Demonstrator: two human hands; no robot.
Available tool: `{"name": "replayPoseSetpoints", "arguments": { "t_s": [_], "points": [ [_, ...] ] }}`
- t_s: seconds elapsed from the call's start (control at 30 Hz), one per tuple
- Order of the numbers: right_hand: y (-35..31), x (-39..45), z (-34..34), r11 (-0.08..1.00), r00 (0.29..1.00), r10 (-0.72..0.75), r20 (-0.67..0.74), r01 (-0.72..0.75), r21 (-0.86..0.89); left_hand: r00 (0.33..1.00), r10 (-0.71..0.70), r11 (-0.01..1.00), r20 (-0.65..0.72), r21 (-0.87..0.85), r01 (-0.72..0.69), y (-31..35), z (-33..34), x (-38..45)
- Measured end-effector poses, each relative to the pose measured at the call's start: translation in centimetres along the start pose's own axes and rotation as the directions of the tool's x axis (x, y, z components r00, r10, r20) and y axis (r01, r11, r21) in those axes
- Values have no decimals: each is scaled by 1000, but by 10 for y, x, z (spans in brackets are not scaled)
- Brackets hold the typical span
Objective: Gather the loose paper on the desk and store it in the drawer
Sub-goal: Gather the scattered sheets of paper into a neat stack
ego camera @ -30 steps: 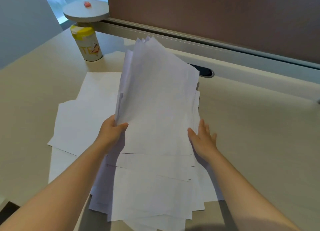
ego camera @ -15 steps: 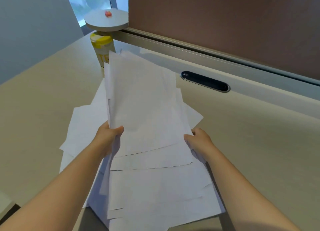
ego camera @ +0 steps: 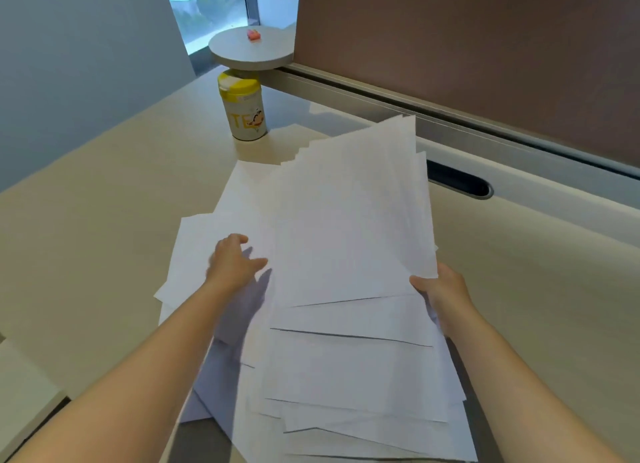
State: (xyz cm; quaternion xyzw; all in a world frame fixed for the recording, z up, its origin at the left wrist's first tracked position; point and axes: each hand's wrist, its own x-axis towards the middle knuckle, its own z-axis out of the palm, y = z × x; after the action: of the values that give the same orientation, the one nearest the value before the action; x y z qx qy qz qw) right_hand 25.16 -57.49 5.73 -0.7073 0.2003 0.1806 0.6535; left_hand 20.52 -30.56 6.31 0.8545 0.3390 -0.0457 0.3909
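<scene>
A messy stack of white paper sheets (ego camera: 349,240) is lifted off the beige desk (ego camera: 104,220) and fans out toward me. My right hand (ego camera: 441,294) grips the stack's right edge, thumb on top. My left hand (ego camera: 232,261) is off the stack, fingers spread, hovering over or resting on several loose sheets (ego camera: 197,251) that lie flat on the desk at the left. More of these flat sheets extend under the lifted stack. No drawer is in view.
A yellow-lidded canister (ego camera: 243,109) stands at the back left, under a round grey shelf (ego camera: 252,48) with a small pink object. A brown partition (ego camera: 485,46) runs along the desk's back edge, with a dark cable slot (ego camera: 460,182) to the right of the stack.
My left hand let go of the stack's left edge and moved left onto the flat loose sheets. The stack now hangs from my right hand and has swung rightward.
</scene>
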Motion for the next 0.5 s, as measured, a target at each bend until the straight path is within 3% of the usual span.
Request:
{"name": "replayPoseSetpoints", "arguments": {
  "t_s": [0.07,0.13,0.37,0.5],
  "points": [
    [3,3,-2,999,1000,12,-18,-12,30,999,-32,954,-40,296,43,-8,-6,5],
    [6,3,-2,999,999,32,-35,-31,30,999,-43,911,-33,409,53,-15,-9,10],
    [7,-8,4,998,996,53,-71,-50,41,992,-124,909,16,403,107,-17,-20,26],
    [12,-8,10,995,995,63,-82,-56,81,997,-82,853,5,517,67,-17,-22,27]
  ]
}}
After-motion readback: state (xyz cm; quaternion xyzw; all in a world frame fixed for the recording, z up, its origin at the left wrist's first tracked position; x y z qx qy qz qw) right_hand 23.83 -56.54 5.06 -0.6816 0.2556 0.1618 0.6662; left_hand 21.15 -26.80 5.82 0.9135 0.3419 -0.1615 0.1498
